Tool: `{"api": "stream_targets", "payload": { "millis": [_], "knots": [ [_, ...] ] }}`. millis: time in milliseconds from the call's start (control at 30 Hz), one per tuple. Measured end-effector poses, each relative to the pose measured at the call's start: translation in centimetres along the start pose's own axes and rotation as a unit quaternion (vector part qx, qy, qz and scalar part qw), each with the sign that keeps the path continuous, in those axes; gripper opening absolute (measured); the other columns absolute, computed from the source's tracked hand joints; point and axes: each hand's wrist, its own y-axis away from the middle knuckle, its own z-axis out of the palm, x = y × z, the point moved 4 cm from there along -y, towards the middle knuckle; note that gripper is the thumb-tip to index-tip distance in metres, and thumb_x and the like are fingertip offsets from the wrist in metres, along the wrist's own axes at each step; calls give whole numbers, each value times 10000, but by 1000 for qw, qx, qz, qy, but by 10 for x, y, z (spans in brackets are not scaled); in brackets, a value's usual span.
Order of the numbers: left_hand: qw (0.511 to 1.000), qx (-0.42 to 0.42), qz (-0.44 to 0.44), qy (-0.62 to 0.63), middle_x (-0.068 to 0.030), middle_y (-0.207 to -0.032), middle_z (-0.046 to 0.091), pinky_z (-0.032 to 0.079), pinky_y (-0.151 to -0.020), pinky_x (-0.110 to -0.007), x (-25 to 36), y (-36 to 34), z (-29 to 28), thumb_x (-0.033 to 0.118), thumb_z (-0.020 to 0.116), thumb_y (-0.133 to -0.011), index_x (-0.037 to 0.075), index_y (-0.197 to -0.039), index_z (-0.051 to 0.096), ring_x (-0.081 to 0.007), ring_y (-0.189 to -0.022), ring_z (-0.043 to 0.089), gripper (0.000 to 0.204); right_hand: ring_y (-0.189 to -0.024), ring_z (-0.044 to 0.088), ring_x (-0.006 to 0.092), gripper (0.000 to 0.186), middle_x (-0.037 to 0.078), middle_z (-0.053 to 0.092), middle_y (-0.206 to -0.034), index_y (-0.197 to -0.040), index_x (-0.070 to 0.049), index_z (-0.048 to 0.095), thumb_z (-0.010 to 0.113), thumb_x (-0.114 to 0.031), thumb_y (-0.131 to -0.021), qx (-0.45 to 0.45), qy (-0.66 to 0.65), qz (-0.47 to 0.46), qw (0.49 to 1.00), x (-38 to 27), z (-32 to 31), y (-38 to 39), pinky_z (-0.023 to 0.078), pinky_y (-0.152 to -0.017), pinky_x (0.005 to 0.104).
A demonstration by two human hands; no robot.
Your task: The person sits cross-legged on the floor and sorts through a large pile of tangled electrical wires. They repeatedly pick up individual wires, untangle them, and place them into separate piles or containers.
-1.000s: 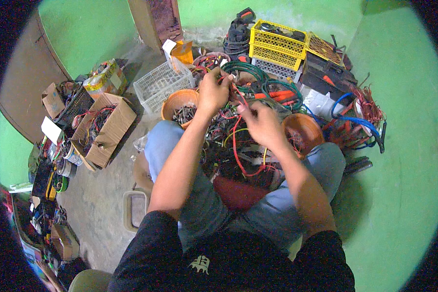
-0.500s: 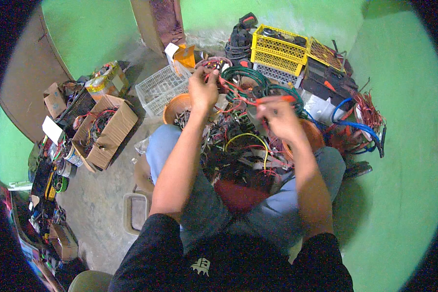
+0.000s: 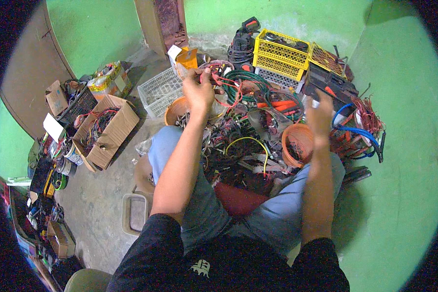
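My left hand (image 3: 198,95) is raised over the far left of a heap of wire scraps (image 3: 233,131), its fingers closed on a red wire (image 3: 236,95) that loops down to the right. Motion smears my right hand (image 3: 319,117), which hovers beyond the small orange pot (image 3: 297,158); whether it holds anything is unclear. Between the hands, a tool with orange handles (image 3: 280,104) lies near a coil of green cable (image 3: 248,80). A yellow wire (image 3: 248,139) arches across the heap between my knees.
Yellow crates (image 3: 281,56) stand at the back, with a clear plastic basket (image 3: 155,92) left of them. An open cardboard box (image 3: 114,136) of wires sits on the left. Blue cable (image 3: 357,129) and bundled red wires (image 3: 367,114) lie at the right.
My right hand has moved right, away from the orange-handled tool and the red wire, uncovering the small orange pot. My left hand stays nearly in place, still holding the red wire, which now hangs looser.
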Motion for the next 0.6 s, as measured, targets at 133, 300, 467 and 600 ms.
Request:
{"api": "stream_targets", "payload": {
  "millis": [133,300,467,600],
  "knots": [
    [998,-20,39,-50,-114,-664,629,427,-331,-297,-14,2,1,105,603,-912,-29,-828,550,-151,-429,573,167,-1179,503,378,392,215,526,-1251,-1223,-12,539,589,-44,-835,-120,-179,-93,972,-119,0,23,397,-1009,433],
    [991,-26,84,-104,-118,-684,643,474,-542,-317,-6,11,10,112,633,-886,-30,-828,598,-175,-572,611,157,-1181,506,365,345,193,525,-1240,-1214,-25,540,564,-48,-871,-185,-308,-154,920,-153,15,49,410,-1006,431],
    [995,-34,52,-74,-125,-691,645,473,-614,-319,-9,15,12,112,641,-878,-27,-823,612,-163,-636,611,153,-921,593,344,293,167,569,-1035,-1052,-5,555,670,-179,-847,-227,-321,-57,917,-156,23,60,483,-810,421],
    [995,-52,58,-66,-105,-709,654,475,-637,-312,-6,21,14,120,625,-895,-13,-821,593,-153,-660,606,155,-822,582,336,359,148,564,-934,-945,-10,526,747,-243,-785,-199,-251,-58,946,-162,18,65,482,-734,420]
  ]
}}
